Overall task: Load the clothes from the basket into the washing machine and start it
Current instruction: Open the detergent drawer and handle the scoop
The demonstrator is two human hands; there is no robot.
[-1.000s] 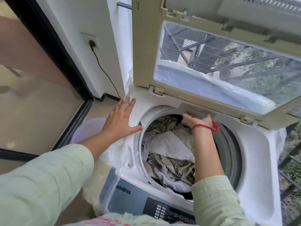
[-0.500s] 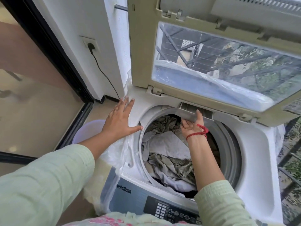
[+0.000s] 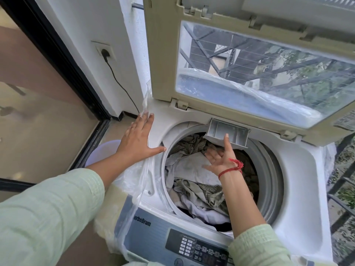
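Observation:
A top-loading washing machine [image 3: 299, 169] stands with its lid [image 3: 249, 60] raised. White and olive clothes [image 3: 192, 179] fill the drum. A grey detergent drawer [image 3: 228, 131] sticks out from the drum's back rim. My right hand [image 3: 221, 156] is palm-up over the drum, fingers spread, index finger touching the drawer's front edge. My left hand [image 3: 138, 139] lies flat on the machine's left top edge, on a plastic cover [image 3: 134, 181]. The control panel [image 3: 199, 248] is at the front. A lilac basket [image 3: 103, 150] shows on the floor to the left, mostly hidden by my arm.
A wall socket [image 3: 104, 51] with a black cord is on the white wall to the left. A dark-framed glass door [image 3: 48, 104] runs along the left. A metal railing [image 3: 342, 192] and foliage lie to the right of the machine.
The detergent drawer, shut a second ago, has come out of the back rim. My right hand has turned palm-up and dropped slightly. My left hand has stayed put.

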